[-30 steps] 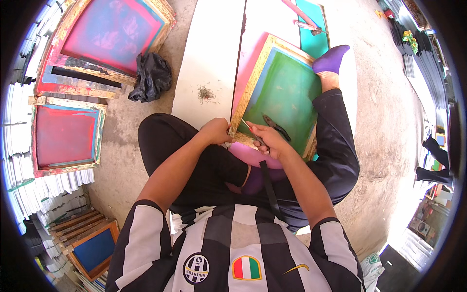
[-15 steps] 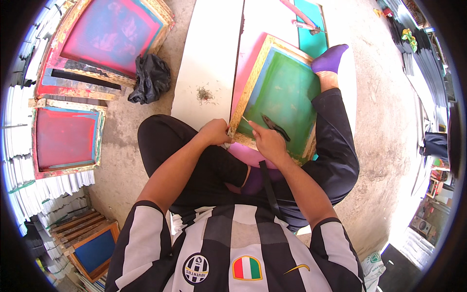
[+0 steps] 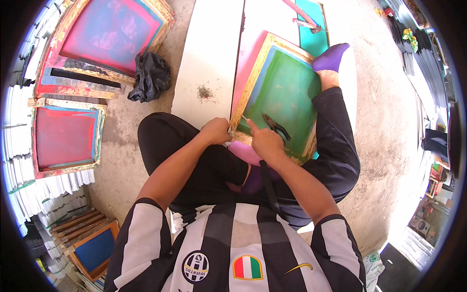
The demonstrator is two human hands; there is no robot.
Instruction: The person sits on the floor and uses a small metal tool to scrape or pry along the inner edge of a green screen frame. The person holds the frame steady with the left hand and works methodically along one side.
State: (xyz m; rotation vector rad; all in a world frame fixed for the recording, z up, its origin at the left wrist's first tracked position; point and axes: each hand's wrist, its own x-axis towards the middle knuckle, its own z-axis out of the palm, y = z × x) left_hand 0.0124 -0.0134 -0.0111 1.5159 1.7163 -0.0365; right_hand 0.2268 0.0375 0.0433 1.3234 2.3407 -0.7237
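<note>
A wooden screen-printing frame (image 3: 251, 80) with green mesh (image 3: 287, 92) lies tilted in front of me, beside my bent right leg. At its near left corner my left hand (image 3: 215, 132) is closed, fingers curled against the wood; a scrap of something pale shows under it. My right hand (image 3: 268, 144) is closed around a thin-shafted tool (image 3: 245, 118), the index finger stretched along the shaft and its tip at the frame's left bar. The tool's handle is hidden in the palm. Black-handled pliers (image 3: 276, 127) rest on the mesh just beyond my right hand.
On the white board (image 3: 199, 53) to the left lies a small heap of thin bits (image 3: 205, 92). A pink-handled tool (image 3: 301, 14) sits on a teal panel (image 3: 311, 44) at the far end. Left on the floor are a black plastic bag (image 3: 151, 78) and a red-meshed frame (image 3: 65, 136).
My right hand has shifted slightly left and nearer, and the tool's tip now lies closer to the frame's left bar. The left hand stays at the corner.
</note>
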